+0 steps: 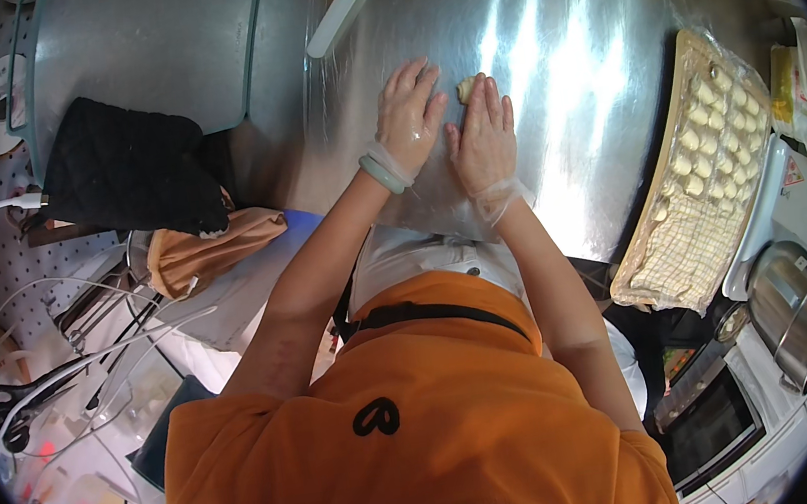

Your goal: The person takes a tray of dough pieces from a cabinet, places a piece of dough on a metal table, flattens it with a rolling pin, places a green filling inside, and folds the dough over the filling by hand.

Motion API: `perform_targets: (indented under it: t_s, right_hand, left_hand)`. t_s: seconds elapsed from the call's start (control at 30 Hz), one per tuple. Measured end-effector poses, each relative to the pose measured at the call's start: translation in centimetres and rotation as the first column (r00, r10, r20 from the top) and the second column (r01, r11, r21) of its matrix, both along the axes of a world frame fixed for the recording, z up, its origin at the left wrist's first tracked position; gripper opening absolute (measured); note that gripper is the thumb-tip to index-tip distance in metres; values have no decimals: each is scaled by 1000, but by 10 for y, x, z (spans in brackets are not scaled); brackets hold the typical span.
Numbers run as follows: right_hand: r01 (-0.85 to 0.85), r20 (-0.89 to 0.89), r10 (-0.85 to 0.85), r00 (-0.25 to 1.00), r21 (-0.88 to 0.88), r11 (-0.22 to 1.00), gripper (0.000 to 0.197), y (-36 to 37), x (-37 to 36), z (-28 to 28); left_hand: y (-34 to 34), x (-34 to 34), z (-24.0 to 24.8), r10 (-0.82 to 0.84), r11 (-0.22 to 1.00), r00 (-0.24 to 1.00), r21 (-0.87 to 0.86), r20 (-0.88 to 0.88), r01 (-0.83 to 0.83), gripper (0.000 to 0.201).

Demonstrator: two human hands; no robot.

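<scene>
1. Left hand: uncurled, fingers loosely spread, back uppermost, apparently holding nothing.
2. Right hand: flattened, palm down, fingers nearly straight; posture seems suited to pressing rather than gripping.
3. Dough piece lies on the metal surface between the hands, by the right hand's fingers; cannot tell how much is beneath them.
4. Clear gloves presumably keep dough off skin.
5. Tray of dough balls stands at the right, likely for easy reach.
</scene>
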State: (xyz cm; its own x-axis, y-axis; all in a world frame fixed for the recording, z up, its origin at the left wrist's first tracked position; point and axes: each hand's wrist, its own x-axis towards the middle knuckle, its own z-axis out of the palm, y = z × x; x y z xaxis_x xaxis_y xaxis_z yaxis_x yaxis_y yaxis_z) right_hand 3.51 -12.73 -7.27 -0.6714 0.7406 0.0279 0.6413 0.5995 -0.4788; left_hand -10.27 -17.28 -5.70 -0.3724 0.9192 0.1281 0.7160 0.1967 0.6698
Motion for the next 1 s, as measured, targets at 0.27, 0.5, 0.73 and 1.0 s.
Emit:
perform_targets:
  t_s: [0.27,0.5,0.73,1.0]
  right_hand:
    - [-69,36,68,997,16,997,68,12,5,-10]
    - [-30,-98,26,995,-42,999,65,31,34,-4]
    - [-105,-19,105,994,-28,994,64,25,29,-14]
    - [-151,31,151,988,-16,988,59,29,30,-13]
  left_hand:
    - [-4,26,-23,-103,967,993,-240,-57,86,80]
    - [6,45,-24,-51,977,993,-203,108,72,91]
    - [9,45,-21,-198,967,977,-146,78,208,93]
    - [14,37,-12,-312,911,940,-323,-137,255,86]
